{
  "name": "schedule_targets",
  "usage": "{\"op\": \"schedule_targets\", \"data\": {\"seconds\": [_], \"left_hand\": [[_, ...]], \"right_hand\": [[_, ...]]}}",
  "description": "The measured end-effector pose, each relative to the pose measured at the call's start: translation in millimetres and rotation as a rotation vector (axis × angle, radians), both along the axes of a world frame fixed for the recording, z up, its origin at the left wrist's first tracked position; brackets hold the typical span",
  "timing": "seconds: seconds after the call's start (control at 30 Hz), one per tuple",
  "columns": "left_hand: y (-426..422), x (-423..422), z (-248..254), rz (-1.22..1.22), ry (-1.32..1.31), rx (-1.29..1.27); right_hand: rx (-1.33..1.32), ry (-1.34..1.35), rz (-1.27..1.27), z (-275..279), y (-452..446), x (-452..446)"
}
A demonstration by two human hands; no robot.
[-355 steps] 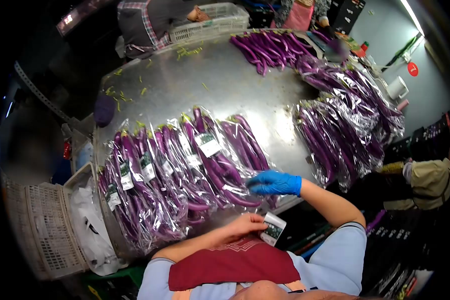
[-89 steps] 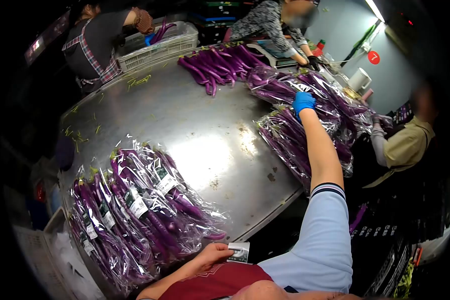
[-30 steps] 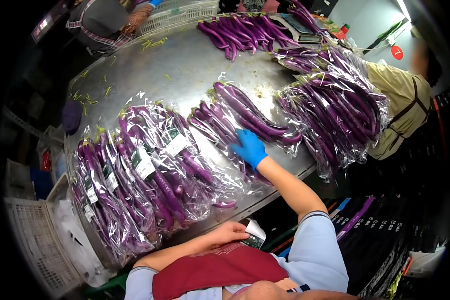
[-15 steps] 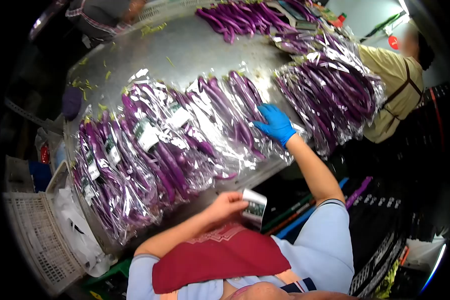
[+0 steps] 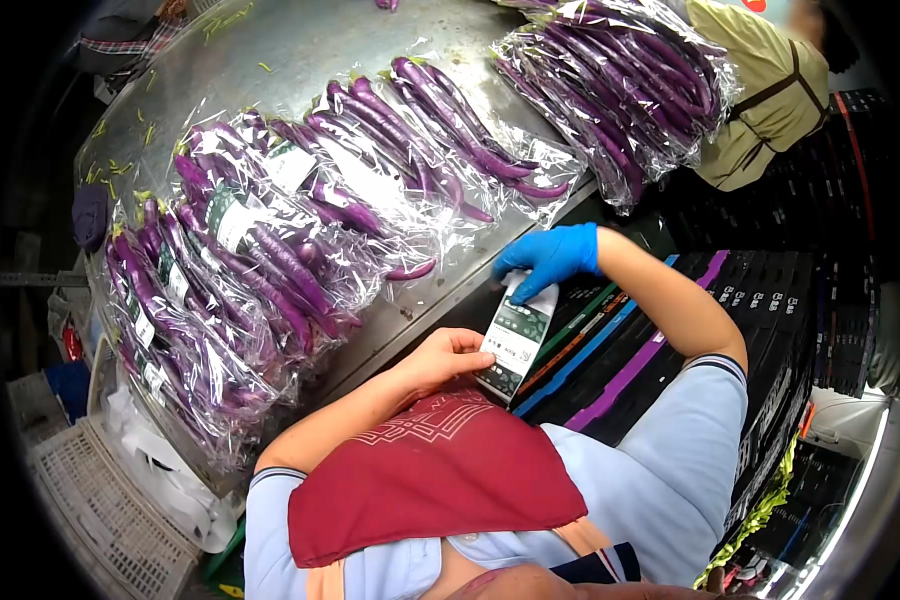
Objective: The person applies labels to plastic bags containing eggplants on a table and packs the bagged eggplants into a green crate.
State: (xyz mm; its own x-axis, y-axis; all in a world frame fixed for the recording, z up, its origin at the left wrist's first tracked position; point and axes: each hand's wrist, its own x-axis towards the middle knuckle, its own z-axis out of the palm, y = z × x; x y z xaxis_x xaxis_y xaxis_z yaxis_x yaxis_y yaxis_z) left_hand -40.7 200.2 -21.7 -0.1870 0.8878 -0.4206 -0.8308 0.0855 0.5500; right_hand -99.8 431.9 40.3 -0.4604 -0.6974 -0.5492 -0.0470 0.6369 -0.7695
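Note:
My bare left hand pinches the lower end of a green-and-white printed label strip in front of the apron. At the strip's upper end is my right hand in a blue glove, its thumb and fingers closed on it; the fingertips are slightly blurred. Just beyond both hands, on the metal table, lie long purple eggplants in clear bags. Bags farther left carry similar labels. A large pile of bagged eggplants lies at the right end.
Stacked black crates with coloured edges stand right of my body. A co-worker in a tan apron stands behind the right pile; another person is at the far left. White plastic baskets sit at lower left.
My gloved right hand has left the bagged eggplants and come back toward my body, onto the label's upper end. The label now shows more of its length. The view has shifted.

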Motion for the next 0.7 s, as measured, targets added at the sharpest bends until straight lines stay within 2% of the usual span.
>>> {"op": "schedule_targets", "data": {"seconds": [0.03,0.07,0.17,0.27,0.4,0.5,0.7], "left_hand": [[-1.4,-0.6,6.2,0.019,-0.005,-0.051],[-4.0,0.2,9.2,0.039,-0.013,-0.105],[-5.8,9.3,-24.5,0.202,-0.103,-0.15],[-9.5,5.6,-19.2,0.251,-0.087,-0.214],[-7.9,2.8,-7.9,0.34,-0.028,-0.234],[-9.1,3.3,-13.8,0.282,0.189,-0.183],[-6.4,-2.2,-10.4,0.229,0.299,-0.229]], "right_hand": [[0.099,0.366,-0.074,-5.1,-7.1,8.7],[0.205,0.571,0.001,-5.3,-11.0,9.4],[0.119,0.186,-0.135,9.5,-35.4,16.8],[0.119,0.381,-0.13,2.5,-51.2,39.9],[0.051,0.309,-0.165,-22.2,-48.7,51.0],[0.003,0.253,-0.195,-24.8,-45.4,51.8],[0.14,0.162,-0.22,-19.3,-50.1,45.1]]}}
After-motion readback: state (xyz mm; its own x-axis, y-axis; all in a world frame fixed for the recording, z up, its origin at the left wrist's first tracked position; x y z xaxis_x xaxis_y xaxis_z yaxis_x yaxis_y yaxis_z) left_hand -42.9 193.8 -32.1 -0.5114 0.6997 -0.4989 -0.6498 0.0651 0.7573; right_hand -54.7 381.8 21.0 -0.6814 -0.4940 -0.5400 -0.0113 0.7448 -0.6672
